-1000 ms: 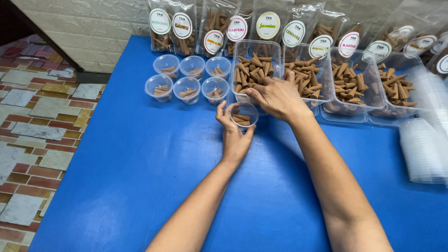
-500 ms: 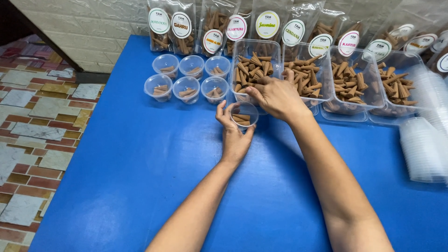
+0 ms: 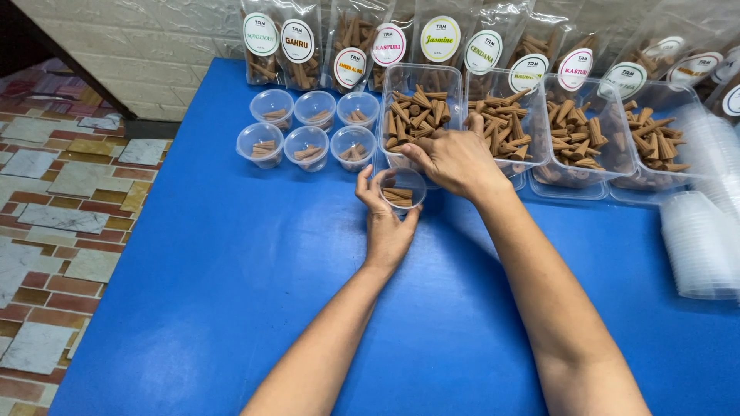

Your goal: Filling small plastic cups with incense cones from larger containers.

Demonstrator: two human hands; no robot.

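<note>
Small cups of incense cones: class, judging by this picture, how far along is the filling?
Done: six small filled cups stand in two rows. In hand: the left hand holds a seventh cup with a few cones; the right hand is at the tub of cones. Left: stacked unfilled cups.

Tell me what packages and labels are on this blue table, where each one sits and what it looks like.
Clear plastic pouches of brown cones: row along the back wall, upright.
Round white labels with coloured rims: one on each pouch front.
Clear rectangular tubs of cones: in front of the pouches, unlabelled.
Small clear round cups: two rows at left, unlabelled.
No screens or signs.
</note>
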